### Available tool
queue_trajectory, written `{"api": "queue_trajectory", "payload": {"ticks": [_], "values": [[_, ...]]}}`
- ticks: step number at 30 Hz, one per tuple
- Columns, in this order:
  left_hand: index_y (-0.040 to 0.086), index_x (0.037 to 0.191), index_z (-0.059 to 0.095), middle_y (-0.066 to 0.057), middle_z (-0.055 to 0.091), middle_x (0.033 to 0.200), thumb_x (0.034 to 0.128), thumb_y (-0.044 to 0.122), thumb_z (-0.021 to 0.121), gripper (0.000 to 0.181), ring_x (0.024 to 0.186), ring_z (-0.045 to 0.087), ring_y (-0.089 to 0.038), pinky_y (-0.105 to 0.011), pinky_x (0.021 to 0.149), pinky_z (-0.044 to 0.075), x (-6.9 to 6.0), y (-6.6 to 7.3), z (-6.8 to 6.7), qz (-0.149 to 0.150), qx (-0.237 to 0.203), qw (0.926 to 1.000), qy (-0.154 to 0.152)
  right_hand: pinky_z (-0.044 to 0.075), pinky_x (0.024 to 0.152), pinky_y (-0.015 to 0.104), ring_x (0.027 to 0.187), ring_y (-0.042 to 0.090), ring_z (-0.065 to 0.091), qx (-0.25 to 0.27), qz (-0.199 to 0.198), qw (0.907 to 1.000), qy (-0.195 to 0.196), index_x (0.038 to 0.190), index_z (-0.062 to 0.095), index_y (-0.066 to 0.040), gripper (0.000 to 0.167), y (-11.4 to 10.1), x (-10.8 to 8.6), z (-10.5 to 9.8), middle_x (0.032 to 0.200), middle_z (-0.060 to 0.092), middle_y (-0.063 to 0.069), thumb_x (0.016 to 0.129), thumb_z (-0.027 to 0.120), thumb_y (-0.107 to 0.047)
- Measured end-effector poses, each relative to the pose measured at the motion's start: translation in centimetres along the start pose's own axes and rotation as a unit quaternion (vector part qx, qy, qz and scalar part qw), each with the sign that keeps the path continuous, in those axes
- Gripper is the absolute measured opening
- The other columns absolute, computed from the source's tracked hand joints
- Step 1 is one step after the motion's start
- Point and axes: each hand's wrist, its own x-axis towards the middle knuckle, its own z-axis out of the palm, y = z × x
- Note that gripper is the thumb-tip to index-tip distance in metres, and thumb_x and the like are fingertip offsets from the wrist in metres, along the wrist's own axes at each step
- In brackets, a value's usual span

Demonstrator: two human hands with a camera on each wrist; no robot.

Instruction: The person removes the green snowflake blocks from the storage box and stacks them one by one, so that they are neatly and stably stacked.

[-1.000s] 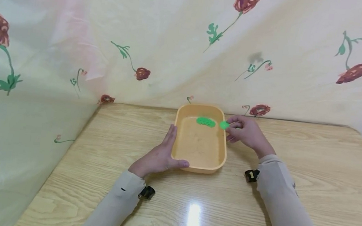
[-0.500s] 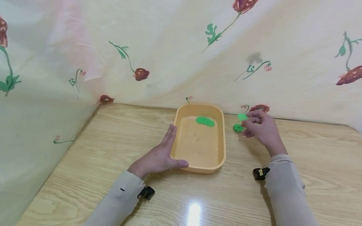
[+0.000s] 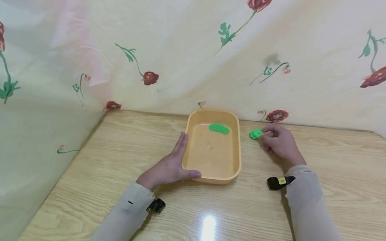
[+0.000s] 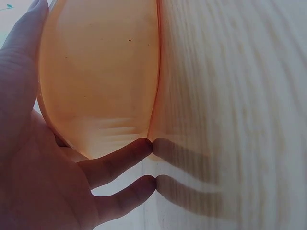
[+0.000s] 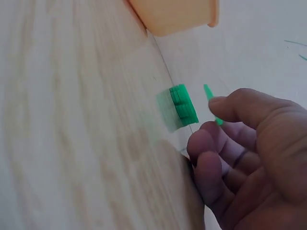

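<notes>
A shallow orange-yellow plastic tray (image 3: pixel 212 154) stands near the table's back edge. My left hand (image 3: pixel 170 167) rests against its near left corner, straight fingers along the left side and thumb on the near rim. In the left wrist view, two fingertips touch the table beside the tray wall (image 4: pixel 103 72). Several flat green discs (image 3: pixel 218 128) lie in a row inside the tray's far end. To the tray's right, my right hand (image 3: pixel 280 145) is over a small pile of green discs (image 3: pixel 256 134). The right wrist view shows it pinching one thin green disc (image 5: pixel 206 91), slightly apart from the pile.
The wood-grain table (image 3: pixel 335 182) extends on both sides of the tray. A flowered cloth (image 3: pixel 179 48) hangs right behind the table's back edge and along its left side. Black wrist cameras (image 3: pixel 276 183) sit at both cuffs.
My right hand moved right from the tray's rim to the pile of discs, a green disc between its fingers, then lowered toward the pile. The left hand and tray stayed put.
</notes>
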Motion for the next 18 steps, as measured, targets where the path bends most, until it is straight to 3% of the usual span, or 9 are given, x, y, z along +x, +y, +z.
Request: {"api": "queue_trajectory", "payload": {"ticks": [6, 18], "values": [[0.019, 0.160, -0.016, -0.001, -0.020, 0.167, 0.0811, 0.054, 0.081, 0.131, 0.152, 0.001, -0.026, -0.046, 0.118, 0.021, -0.02, -0.05, -0.01, 0.001, 0.004, 1.0000, -0.004, 0.050, 0.050, 0.032, 0.055, 0.019, 0.055, -0.056, -0.003, 0.9983, -0.014, 0.121, 0.057, 0.004, 0.030, -0.07, 0.18, 0.32, 0.071, 0.059, 0.012, 0.095, 0.065, -0.009], [0.019, 0.160, -0.016, 0.000, -0.020, 0.167, 0.0817, 0.053, 0.081, 0.130, 0.152, 0.001, -0.026, -0.047, 0.118, 0.020, -0.04, -0.25, 0.03, 0.007, -0.007, 0.9999, -0.004, 0.050, 0.052, 0.032, 0.058, 0.021, 0.056, -0.081, 0.020, 0.9963, -0.021, 0.124, 0.058, 0.002, 0.032, -0.58, 0.03, 0.43, 0.071, 0.059, 0.011, 0.097, 0.064, -0.013]]}}
